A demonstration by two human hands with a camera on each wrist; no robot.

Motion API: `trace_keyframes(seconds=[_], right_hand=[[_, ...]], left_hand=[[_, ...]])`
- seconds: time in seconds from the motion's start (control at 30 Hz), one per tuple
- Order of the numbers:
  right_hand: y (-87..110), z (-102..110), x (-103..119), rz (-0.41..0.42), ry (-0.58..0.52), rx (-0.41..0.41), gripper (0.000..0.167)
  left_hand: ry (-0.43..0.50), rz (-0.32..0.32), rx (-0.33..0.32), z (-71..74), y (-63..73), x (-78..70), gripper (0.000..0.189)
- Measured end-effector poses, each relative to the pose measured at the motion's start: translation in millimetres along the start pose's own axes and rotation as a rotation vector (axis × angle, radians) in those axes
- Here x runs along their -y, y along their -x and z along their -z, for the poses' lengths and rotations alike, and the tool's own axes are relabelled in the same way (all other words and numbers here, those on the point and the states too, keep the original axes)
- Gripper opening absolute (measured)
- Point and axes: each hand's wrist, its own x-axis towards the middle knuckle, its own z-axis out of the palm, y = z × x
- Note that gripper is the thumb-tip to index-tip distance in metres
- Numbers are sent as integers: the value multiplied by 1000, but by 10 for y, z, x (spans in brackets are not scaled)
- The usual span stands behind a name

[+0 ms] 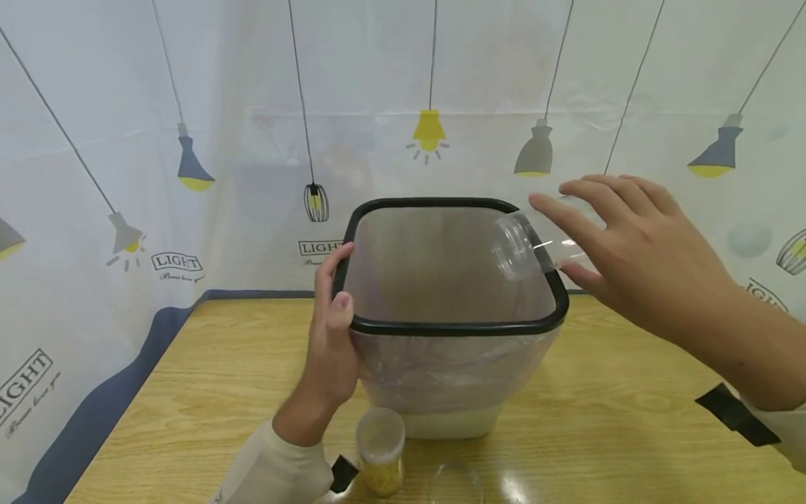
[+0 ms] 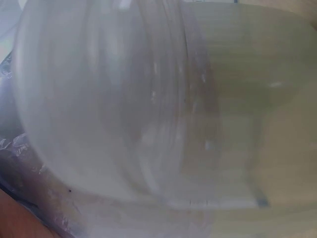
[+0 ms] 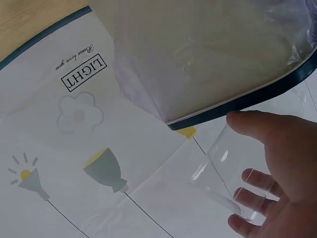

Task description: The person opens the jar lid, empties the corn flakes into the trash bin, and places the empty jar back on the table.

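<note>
A trash bin (image 1: 441, 424) with a black rim (image 1: 453, 327) and a thin translucent liner (image 1: 441, 371) stands on the table. My left hand (image 1: 330, 343) grips the rim at its left side, thumb on the near side. Over the right side of the rim, my right hand (image 1: 648, 241) holds a clear plastic jar (image 1: 513, 248), tipped with its end over the bin. In the right wrist view, fingers and thumb wrap this see-through jar (image 3: 208, 181). Below my left wrist stands a second jar (image 1: 380, 462) with yellow contents. A blurred clear container (image 2: 109, 109) fills much of the left wrist view.
A clear round lid (image 1: 456, 483) lies at the near edge of view, right of the second jar. The wood-grain table (image 1: 636, 420) reaches back to a white curtain (image 1: 252, 84) printed with lamps. Black straps (image 1: 737, 414) hang at the sleeves.
</note>
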Motion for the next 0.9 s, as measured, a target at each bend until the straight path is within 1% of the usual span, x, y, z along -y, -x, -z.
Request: trace_keyframes(seconds=[0.1, 0.23, 0.37, 0.43, 0.5, 0.57, 0.73, 0.9], right_hand=[[57, -11, 23, -49, -48, -20, 97], [141, -44, 52, -135, -100, -38, 97], [223, -86, 52, -187, -140, -70, 94], [261, -108, 48, -198, -161, -91, 90], [294, -131, 51, -209, -183, -119, 81], [323, -152, 62, -225, -201, -149, 76], [386, -188, 128, -325, -243, -188, 89], [459, -233, 184, -427, -324, -211, 91]], left_hand=[[12, 9, 0, -3, -1, 3, 57], [10, 12, 0, -4, 2, 0, 57], [12, 8, 2, -6, 2, -4, 57], [16, 9, -1, -5, 2, -5, 57], [20, 6, -4, -6, 1, -7, 58], [28, 2, -6, -7, -1, -5, 58], [18, -20, -7, -16, -5, -1, 58], [-13, -34, 2, -16, -3, 2, 60]])
